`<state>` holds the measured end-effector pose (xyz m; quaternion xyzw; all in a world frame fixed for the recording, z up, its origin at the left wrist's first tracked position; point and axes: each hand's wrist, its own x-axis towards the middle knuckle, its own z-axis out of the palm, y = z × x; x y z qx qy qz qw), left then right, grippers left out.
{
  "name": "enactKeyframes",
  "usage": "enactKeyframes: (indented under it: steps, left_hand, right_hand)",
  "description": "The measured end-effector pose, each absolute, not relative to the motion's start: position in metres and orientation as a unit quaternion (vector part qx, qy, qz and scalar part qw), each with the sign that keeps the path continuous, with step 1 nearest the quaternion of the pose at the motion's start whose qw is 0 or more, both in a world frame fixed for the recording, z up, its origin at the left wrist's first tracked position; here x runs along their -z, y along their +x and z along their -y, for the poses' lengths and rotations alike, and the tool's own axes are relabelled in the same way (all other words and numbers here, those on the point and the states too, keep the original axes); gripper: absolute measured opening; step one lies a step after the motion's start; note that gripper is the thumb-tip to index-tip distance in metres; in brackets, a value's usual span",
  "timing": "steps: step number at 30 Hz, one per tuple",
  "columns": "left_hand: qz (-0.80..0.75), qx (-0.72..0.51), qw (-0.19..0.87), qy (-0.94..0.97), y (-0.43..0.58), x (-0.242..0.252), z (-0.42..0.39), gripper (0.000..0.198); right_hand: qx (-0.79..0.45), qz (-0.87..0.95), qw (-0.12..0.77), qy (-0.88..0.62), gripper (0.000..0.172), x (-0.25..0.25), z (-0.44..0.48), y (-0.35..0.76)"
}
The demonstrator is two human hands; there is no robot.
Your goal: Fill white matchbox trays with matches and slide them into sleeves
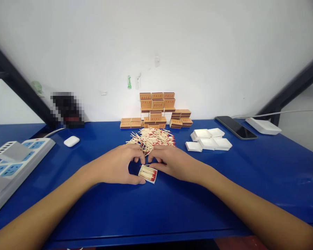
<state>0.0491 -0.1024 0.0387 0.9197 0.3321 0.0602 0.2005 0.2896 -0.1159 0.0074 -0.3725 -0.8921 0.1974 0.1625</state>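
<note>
Hands (120,163) (179,163) between power strip (21,164) and phone (236,127)

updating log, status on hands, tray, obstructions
Left hand at white rectangular cardboard tray, right hand beside it. Red-tipped wooden matches inside. Match pile beyond, not blocking.

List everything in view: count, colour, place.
Filled tray: one, white, front centre
Loose matches: many, pale and red, centre
Matchboxes: many, orange, back centre
White trays: several, white, right of the matches
Phone: one, dark, right
White box: one, white, beside the phone
Earbud case: one, white, left
Power strip: one, white and blue, left
Plug: at least one, pale, left
Pixelated object: one, dark, back left
Cables: several, white, both sides
Bars: several, black, both sides
Wall: one, white, back
Scraps: several, green or white, on wall
Table: one, blue, underneath
Left hand: one, bare, at the tray
Right hand: one, bare, at the tray
</note>
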Motion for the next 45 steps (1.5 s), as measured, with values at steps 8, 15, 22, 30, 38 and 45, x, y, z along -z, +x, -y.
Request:
enactKeyframes:
  steps: [8,15,22,30,38,45]
  left_hand:
    - [-0.337,-0.062,0.198,0.918,0.050,-0.040,0.103,0.037]
    - [-0.333,-0.037,0.276,0.901,0.050,-0.040,0.106,0.058]
    - [-0.339,-0.076,0.247,0.905,0.048,-0.042,0.106,0.032]
    - [-0.348,-0.071,0.190,0.915,0.051,-0.035,0.104,0.033]
    - [-0.322,-0.064,0.185,0.926,0.051,-0.035,0.105,0.022]
    - [-0.355,-0.091,0.165,0.916,0.059,-0.030,0.109,0.053]
  right_hand:
    - [-0.208,0.888,0.127,-0.391,0.013,-0.010,0.118,0.293]
    - [-0.133,0.872,0.133,-0.452,0.013,-0.022,0.114,0.305]
    - [-0.158,0.871,0.153,-0.439,0.015,-0.023,0.119,0.303]
    - [-0.203,0.890,0.133,-0.386,0.016,-0.025,0.123,0.297]
    - [-0.174,0.899,0.071,-0.396,0.011,-0.032,0.128,0.294]
    - [-0.153,0.908,0.067,-0.384,0.013,-0.032,0.128,0.294]
